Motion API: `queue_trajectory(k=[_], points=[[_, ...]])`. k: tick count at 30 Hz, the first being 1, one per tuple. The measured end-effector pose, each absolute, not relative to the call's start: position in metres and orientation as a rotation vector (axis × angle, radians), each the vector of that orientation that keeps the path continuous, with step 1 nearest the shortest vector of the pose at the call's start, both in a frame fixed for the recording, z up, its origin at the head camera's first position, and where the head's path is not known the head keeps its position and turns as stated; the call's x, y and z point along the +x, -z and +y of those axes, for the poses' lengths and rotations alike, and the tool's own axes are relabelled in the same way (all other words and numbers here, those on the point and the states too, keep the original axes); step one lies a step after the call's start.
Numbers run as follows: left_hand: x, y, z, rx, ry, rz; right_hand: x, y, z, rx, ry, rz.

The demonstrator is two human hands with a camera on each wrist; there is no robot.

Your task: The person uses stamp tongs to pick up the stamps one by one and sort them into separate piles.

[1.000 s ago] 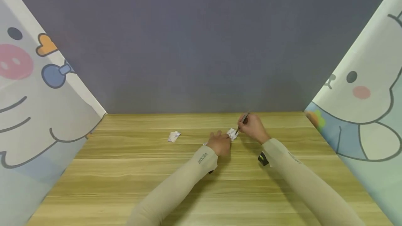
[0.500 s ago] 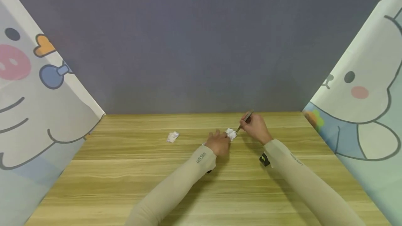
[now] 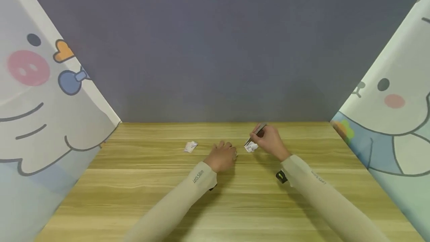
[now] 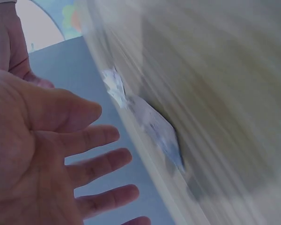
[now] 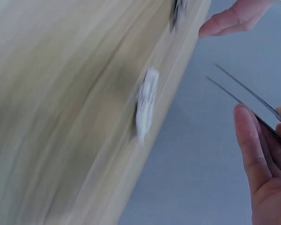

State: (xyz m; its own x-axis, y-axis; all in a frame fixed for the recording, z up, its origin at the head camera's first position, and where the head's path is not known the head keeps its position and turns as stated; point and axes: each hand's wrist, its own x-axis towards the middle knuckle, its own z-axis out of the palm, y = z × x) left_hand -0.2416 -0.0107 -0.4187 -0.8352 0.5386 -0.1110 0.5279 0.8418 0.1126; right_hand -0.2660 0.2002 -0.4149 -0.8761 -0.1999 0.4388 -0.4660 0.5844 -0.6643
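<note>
My right hand (image 3: 270,141) holds a pair of dark metal tweezers (image 3: 256,133). In the right wrist view the tweezers' (image 5: 246,86) two tips stand apart with nothing between them. Close under the tips in the head view lies a small crumpled white paper piece (image 3: 252,147) with faint print. My left hand (image 3: 221,157) hovers to the left of it, its fingers (image 4: 103,161) spread and holding nothing. Near that hand, a second white printed piece (image 4: 154,126) lies on the table, mostly hidden behind the hand in the head view.
Another white printed paper piece (image 3: 190,146) lies on the wood-grain table (image 3: 141,182), farther left. A grey upright panel (image 3: 215,47) stands along the table's back edge. Cartoon-printed panels (image 3: 37,96) flank both sides.
My left hand has drawn back leftward from the crumpled paper piece. The tweezers' tips have shifted from that piece's right side to its upper left. The head view has turned slightly.
</note>
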Motion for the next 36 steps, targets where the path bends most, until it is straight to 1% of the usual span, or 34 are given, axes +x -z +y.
queue_trajectory(k=[6, 15, 36], points=[[-0.233, 0.424, -0.027, 0.886, -0.046, 2.91, -0.264, 0.423, 0.184, 0.637, -1.239, -2.512], [-0.223, 0.427, -0.04, 0.962, -0.001, 2.88, -0.262, 0.429, 0.172, 0.616, -1.273, -2.568], [-0.222, 0.435, -0.05, 0.887, 0.038, 2.845, -0.267, 0.44, 0.161, 0.658, -1.211, -2.571]])
